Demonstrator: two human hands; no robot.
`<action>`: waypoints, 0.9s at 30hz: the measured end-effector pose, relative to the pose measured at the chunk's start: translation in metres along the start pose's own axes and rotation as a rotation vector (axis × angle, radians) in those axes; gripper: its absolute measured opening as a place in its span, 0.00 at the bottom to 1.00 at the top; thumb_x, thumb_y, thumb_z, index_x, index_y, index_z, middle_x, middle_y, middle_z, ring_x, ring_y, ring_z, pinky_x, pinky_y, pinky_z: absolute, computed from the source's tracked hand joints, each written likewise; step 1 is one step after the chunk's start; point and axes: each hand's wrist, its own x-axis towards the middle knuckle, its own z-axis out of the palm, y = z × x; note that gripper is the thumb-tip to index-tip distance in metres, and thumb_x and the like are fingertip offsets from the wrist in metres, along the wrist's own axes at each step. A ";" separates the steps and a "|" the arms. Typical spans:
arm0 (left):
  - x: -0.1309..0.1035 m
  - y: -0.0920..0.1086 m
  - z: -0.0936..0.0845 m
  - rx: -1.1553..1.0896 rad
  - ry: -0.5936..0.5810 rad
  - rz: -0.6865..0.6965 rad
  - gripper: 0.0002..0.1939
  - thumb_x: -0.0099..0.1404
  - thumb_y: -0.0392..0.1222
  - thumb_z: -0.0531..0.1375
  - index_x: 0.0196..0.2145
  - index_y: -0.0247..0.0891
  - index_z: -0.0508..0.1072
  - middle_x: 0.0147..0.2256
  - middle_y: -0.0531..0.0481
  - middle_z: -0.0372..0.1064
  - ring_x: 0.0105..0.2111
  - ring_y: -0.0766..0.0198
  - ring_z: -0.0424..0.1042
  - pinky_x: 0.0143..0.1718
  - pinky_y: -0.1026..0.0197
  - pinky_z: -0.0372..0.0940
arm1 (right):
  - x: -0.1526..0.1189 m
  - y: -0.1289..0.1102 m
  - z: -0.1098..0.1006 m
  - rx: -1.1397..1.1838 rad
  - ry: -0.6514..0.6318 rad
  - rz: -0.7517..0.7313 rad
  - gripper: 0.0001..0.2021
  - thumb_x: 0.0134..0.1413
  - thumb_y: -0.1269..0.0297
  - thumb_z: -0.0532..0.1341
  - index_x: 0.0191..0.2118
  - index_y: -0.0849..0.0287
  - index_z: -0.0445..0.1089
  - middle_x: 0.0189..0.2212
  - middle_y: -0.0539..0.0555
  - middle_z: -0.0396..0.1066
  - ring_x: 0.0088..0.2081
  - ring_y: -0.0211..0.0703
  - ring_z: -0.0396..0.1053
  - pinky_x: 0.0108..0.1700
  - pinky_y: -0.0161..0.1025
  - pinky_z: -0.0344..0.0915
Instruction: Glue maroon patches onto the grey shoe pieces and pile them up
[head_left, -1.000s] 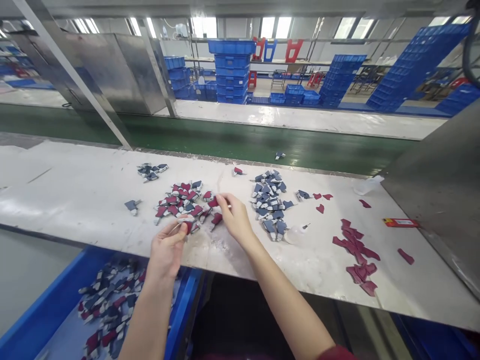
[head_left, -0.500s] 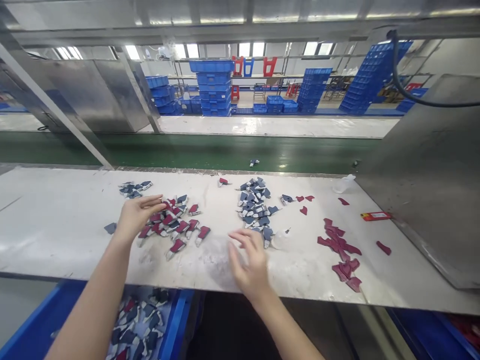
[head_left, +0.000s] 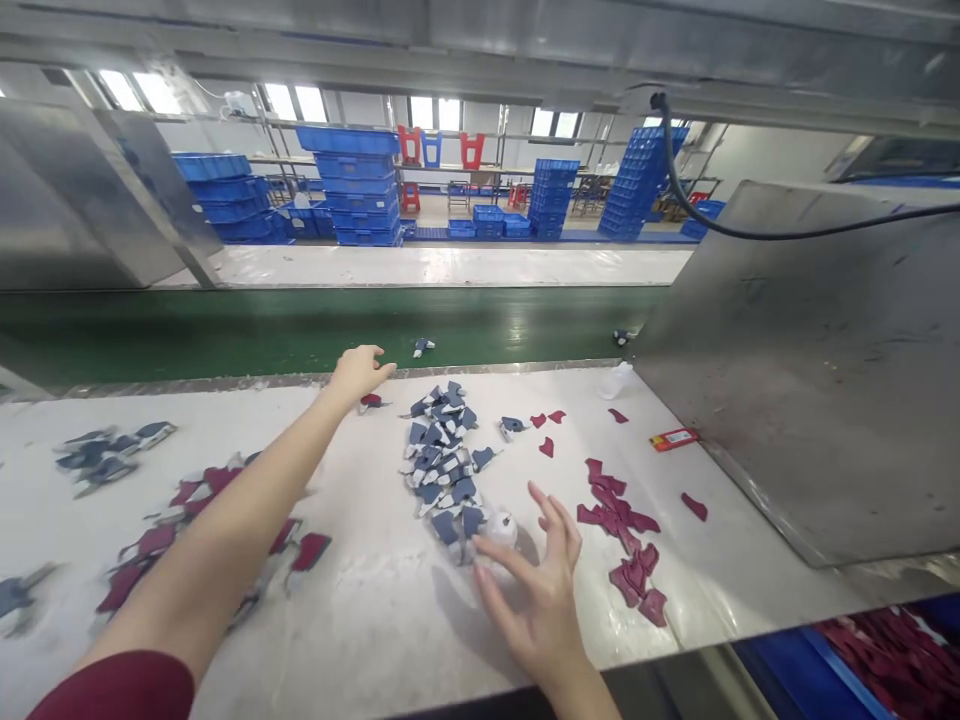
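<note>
My left hand (head_left: 361,374) is stretched out at the far edge of the white table, fingers extended and nothing visible in them. Just below it lies a small red-and-white piece (head_left: 371,401). My right hand (head_left: 544,590) hovers with fingers spread beside a small white round bottle (head_left: 502,529) with a dark tip. Left of that bottle is a heap of small dark-blue-and-white pieces (head_left: 444,455). Under my left forearm, partly hidden by it, lies a group of red-and-white pieces (head_left: 156,538).
Flat maroon cut pieces (head_left: 619,510) lie on the right, near a red-and-yellow packet (head_left: 673,440) and a metal panel (head_left: 795,380). A green belt (head_left: 480,318) runs behind the table (head_left: 360,620). Lower right, a blue crate (head_left: 832,670) holds maroon pieces.
My view has turned right. My left hand has left the red-and-white pieces and reached to the table's far edge. My right hand has shifted right, past the blue heap, its fingers spreading.
</note>
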 end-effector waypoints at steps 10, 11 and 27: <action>0.060 0.038 0.059 -0.055 0.036 -0.087 0.19 0.69 0.46 0.60 0.54 0.37 0.69 0.53 0.42 0.68 0.48 0.55 0.72 0.48 0.47 0.70 | 0.004 0.014 0.010 0.015 -0.153 -0.036 0.27 0.51 0.71 0.64 0.57 0.45 0.69 0.52 0.61 0.69 0.60 0.65 0.63 0.51 0.64 0.71; 0.058 0.038 0.056 -0.077 0.039 -0.082 0.19 0.68 0.46 0.60 0.54 0.36 0.69 0.53 0.42 0.68 0.48 0.55 0.72 0.47 0.47 0.70 | 0.003 0.014 0.010 0.032 -0.130 -0.030 0.29 0.51 0.72 0.63 0.59 0.45 0.67 0.52 0.61 0.70 0.58 0.63 0.65 0.51 0.64 0.71; -0.287 0.021 0.015 -0.532 -0.104 0.248 0.10 0.68 0.44 0.55 0.45 0.48 0.73 0.36 0.51 0.80 0.34 0.56 0.79 0.34 0.59 0.69 | -0.025 0.015 0.003 0.407 0.375 0.334 0.17 0.56 0.59 0.66 0.50 0.56 0.69 0.28 0.53 0.77 0.20 0.42 0.73 0.24 0.40 0.72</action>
